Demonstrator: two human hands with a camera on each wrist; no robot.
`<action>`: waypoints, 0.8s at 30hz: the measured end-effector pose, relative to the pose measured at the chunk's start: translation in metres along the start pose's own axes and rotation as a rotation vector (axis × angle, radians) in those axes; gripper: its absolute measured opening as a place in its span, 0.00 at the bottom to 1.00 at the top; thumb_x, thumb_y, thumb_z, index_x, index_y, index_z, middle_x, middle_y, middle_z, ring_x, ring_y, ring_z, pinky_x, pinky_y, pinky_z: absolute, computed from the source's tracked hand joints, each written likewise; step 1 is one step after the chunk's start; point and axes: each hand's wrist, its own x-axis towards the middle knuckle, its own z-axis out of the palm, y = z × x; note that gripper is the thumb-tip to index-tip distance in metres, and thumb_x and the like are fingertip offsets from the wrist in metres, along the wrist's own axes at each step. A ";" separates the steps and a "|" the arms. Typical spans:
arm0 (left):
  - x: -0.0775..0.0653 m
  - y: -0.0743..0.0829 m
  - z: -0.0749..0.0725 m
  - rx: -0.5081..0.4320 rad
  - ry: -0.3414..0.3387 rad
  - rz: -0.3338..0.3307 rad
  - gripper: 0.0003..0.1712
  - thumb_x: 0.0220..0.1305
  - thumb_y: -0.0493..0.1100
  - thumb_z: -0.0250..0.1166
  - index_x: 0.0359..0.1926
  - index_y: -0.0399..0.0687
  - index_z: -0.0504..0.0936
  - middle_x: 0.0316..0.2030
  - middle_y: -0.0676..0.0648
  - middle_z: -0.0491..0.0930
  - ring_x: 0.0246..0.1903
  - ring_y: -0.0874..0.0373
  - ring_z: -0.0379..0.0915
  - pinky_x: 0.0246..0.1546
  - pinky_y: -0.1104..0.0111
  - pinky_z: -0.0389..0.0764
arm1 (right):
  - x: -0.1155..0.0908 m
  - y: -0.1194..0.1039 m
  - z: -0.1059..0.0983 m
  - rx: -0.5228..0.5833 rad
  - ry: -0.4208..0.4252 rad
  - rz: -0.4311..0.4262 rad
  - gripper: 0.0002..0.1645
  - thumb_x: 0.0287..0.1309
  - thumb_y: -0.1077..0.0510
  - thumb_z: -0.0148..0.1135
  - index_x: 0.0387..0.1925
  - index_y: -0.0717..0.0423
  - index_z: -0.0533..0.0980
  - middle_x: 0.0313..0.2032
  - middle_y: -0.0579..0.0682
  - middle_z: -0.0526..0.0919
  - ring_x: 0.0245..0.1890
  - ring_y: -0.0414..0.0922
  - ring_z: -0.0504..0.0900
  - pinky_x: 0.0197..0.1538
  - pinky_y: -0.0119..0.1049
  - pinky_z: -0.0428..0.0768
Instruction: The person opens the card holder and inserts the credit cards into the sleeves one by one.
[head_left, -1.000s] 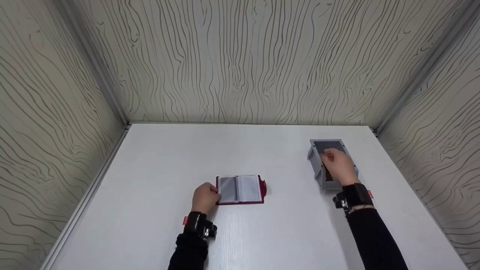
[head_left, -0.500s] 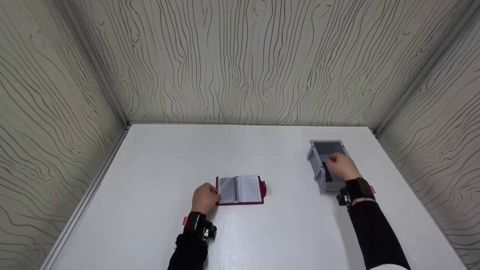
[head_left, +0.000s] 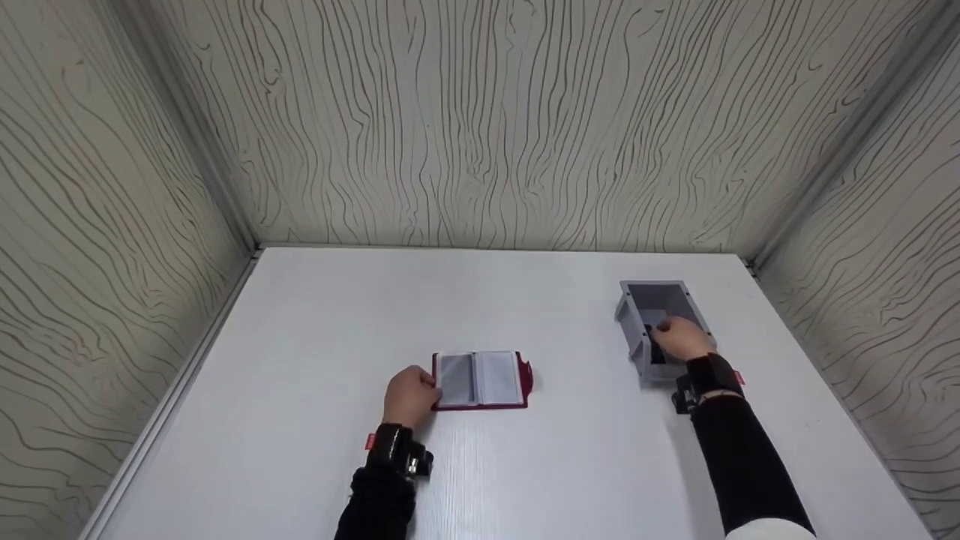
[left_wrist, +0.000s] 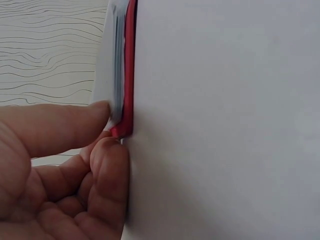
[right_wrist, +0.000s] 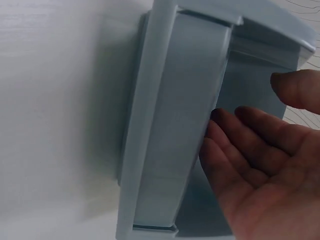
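Note:
An open card holder (head_left: 499,377) with a dark red cover and clear plastic sleeves lies on the white table. My left hand (head_left: 409,397) pinches its near left corner, thumb on the sleeves and fingers at the cover's edge. The red cover (left_wrist: 129,70) shows edge-on in the left wrist view. To the right, my right hand (head_left: 681,339) reaches into a grey plastic bin (head_left: 637,341). A flat black thing (head_left: 655,347) lies in the bin beside the fingers. In the right wrist view, the thumb stands apart from the loosely bent fingers (right_wrist: 225,150), with nothing seen between them.
The bin's low front wall (right_wrist: 182,120) faces the right wrist camera. Wood-patterned panels (head_left: 480,127) enclose the white table (head_left: 360,307) at the back and both sides. A wide stretch of tabletop separates card holder and bin.
My right hand has moved down within the bin, toward its near end, and more of the bin's inside shows behind it. The left hand and card holder have stayed put.

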 end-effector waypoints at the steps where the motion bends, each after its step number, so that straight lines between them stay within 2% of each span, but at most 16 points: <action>1: 0.000 0.000 0.000 -0.001 0.000 0.001 0.07 0.48 0.32 0.70 0.28 0.38 0.79 0.24 0.47 0.78 0.27 0.53 0.73 0.32 0.59 0.75 | 0.001 0.001 0.001 -0.008 0.000 -0.005 0.29 0.69 0.56 0.48 0.56 0.81 0.68 0.54 0.77 0.73 0.51 0.68 0.75 0.53 0.59 0.73; 4: 0.000 -0.001 0.000 0.000 -0.001 -0.001 0.07 0.48 0.33 0.71 0.28 0.38 0.79 0.25 0.47 0.78 0.28 0.53 0.73 0.33 0.59 0.75 | 0.002 0.003 0.004 -0.019 -0.008 -0.015 0.29 0.68 0.56 0.48 0.55 0.82 0.68 0.53 0.77 0.73 0.49 0.68 0.75 0.52 0.58 0.74; 16: -0.001 0.002 -0.002 -0.005 -0.001 0.007 0.08 0.49 0.32 0.71 0.28 0.37 0.79 0.23 0.49 0.77 0.27 0.54 0.73 0.31 0.61 0.75 | 0.004 0.010 0.009 -0.021 -0.017 0.020 0.31 0.65 0.57 0.48 0.57 0.84 0.65 0.55 0.79 0.71 0.56 0.72 0.71 0.58 0.60 0.69; 24: 0.000 0.001 -0.002 -0.007 -0.004 0.008 0.07 0.49 0.32 0.71 0.28 0.37 0.79 0.24 0.48 0.78 0.27 0.54 0.73 0.32 0.60 0.75 | 0.004 0.010 0.010 0.000 -0.006 0.027 0.31 0.65 0.57 0.48 0.57 0.84 0.65 0.55 0.79 0.70 0.56 0.72 0.70 0.58 0.60 0.69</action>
